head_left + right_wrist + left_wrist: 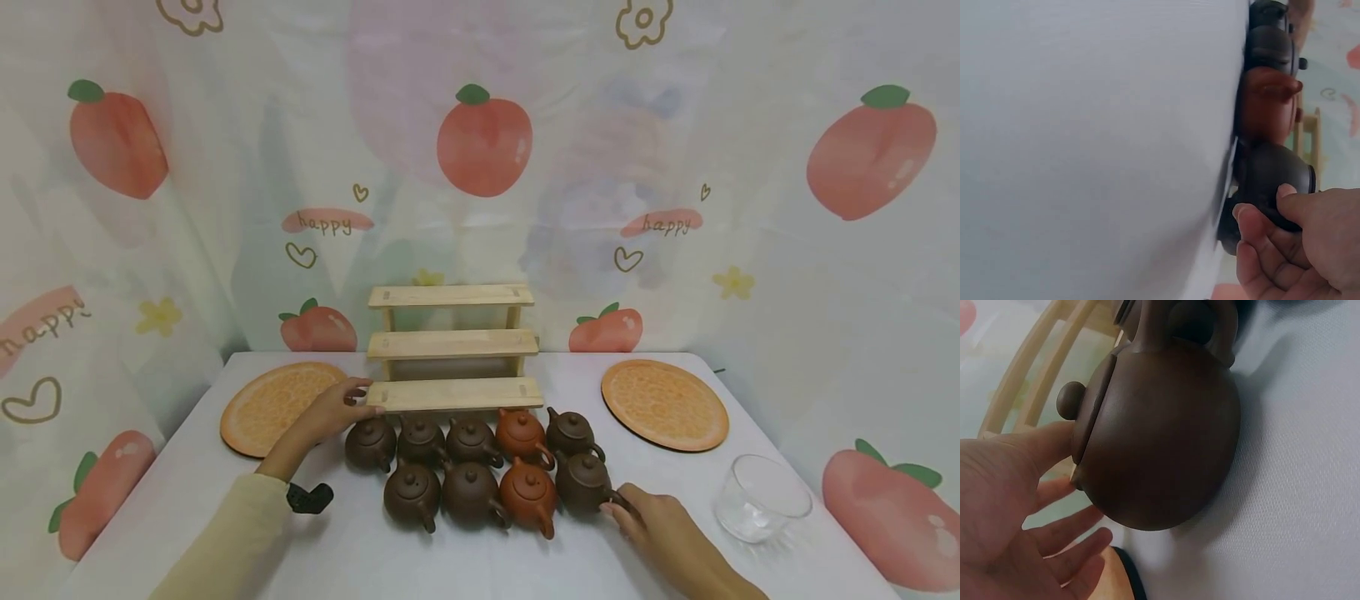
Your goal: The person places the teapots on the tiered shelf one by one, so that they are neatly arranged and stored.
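Small clay teapots stand close together in two rows; several are dark brown and two are reddish-brown. My right hand (660, 517) pinches the handle of the dark teapot (581, 479) at the front row's right end. The right wrist view shows the thumb and index finger at that teapot's side, its handle mostly hidden by them. At the back row's left end is another dark teapot (370, 444). Just behind it my left hand (330, 412) reaches with loosely bent, spread fingers, beside the lowest step of a wooden three-step rack (453, 393). Whether they touch the teapot is unclear.
Round orange-patterned mats (663, 404) lie at both sides of the white table, one partly behind my left arm. A clear glass bowl (761, 500) stands at the right. A patterned cloth (480, 242) hangs behind and along the sides.
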